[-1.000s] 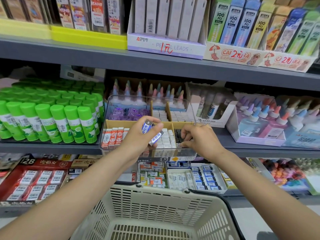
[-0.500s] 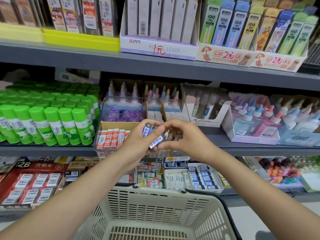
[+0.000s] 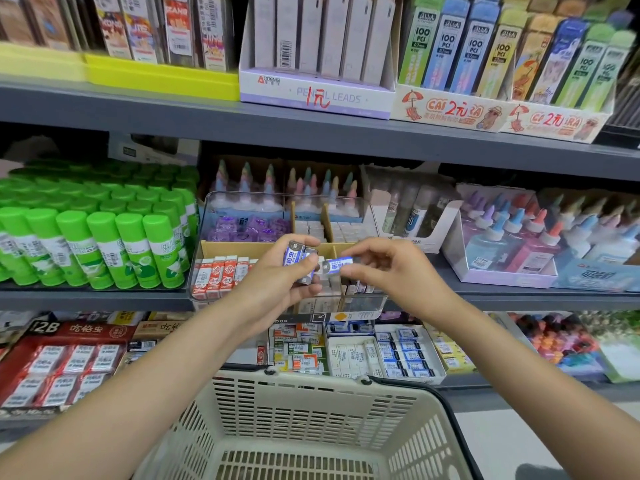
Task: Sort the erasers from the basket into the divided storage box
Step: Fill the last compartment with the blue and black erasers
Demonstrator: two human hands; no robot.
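My left hand (image 3: 277, 285) grips a small stack of blue-sleeved erasers (image 3: 297, 258) in front of the clear divided storage box (image 3: 242, 199) on the middle shelf. My right hand (image 3: 391, 271) pinches one blue-sleeved eraser (image 3: 337, 265) just to the right of that stack. The box holds red-sleeved erasers (image 3: 221, 273) at front left, purple ones (image 3: 249, 228) at back left and white ones (image 3: 343, 230) at the back. The beige basket (image 3: 311, 407) sits below my arms; its visible floor shows no erasers.
Green glue sticks (image 3: 97, 237) stand left of the box, and glue bottles in a display carton (image 3: 512, 244) to its right. The lower shelf holds packs of erasers (image 3: 363, 351). The upper shelf carries pencil lead boxes (image 3: 318, 91).
My right hand came out of the box's front compartment to the stack in my left hand, then drew one blue eraser off to the right. The view shifted slightly.
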